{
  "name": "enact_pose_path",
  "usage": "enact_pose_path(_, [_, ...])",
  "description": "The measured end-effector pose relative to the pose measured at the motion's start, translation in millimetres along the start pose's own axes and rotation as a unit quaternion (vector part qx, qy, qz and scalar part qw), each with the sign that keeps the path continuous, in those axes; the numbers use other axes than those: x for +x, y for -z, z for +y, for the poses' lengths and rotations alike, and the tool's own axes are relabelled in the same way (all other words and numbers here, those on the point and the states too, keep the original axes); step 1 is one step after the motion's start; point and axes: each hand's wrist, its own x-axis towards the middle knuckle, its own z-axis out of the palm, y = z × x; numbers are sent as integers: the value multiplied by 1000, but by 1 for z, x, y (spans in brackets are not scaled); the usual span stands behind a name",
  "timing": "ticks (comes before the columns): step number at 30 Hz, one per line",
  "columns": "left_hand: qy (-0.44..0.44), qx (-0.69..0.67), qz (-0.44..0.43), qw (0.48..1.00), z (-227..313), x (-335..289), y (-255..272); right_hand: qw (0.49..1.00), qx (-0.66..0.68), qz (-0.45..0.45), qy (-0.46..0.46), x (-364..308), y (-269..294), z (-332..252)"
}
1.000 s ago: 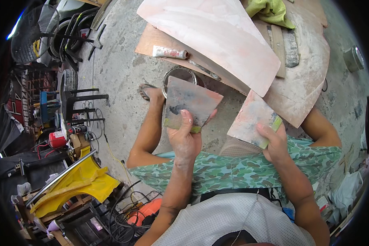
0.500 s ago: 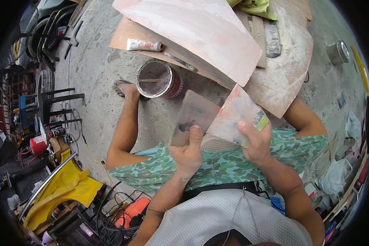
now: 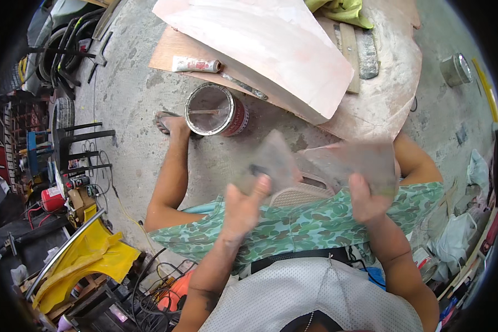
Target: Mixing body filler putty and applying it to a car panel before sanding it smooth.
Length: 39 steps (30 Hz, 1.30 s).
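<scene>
While the left grip point(image 3: 240, 211) holds one plate point(image 3: 279, 163), the right grip point(image 3: 368, 202) a second plate point(image 3: 353, 160), work seems unfinished, dark residue point(image 3: 257, 170) showing.

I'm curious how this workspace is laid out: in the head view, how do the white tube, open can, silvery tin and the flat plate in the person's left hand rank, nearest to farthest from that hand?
From the left hand:
1. Flat plate: held in it, blurred.
2. Open can: ahead, slightly left.
3. White tube: ahead, beyond the can.
4. Silvery tin: far right.
</scene>
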Motion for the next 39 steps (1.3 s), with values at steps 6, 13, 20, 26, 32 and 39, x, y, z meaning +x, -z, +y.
enact_pose_path(6, [-92,-294,25,951,28,14,-15,934,-15,-172,311,5,-31,8])
enact_pose_path(13, [-102,-311,14,945,18,16,-6,923,-143,-145,326,12,-50,24])
enact_pose_path(20, [-116,-296,83,945,32,-3,22,959,-194,-194,66,12,-40,23])
enact_pose_path(26, [-168,34,211,962,39,-7,24,906,-315,-225,174,54,-44,-48])
enact_pose_path(32, [-251,48,208,944,54,0,5,838,-410,-328,151,50,-41,-53])
enact_pose_path(39, [-229,205,460,833,47,25,138,931,-239,-272,39,101,15,-78])
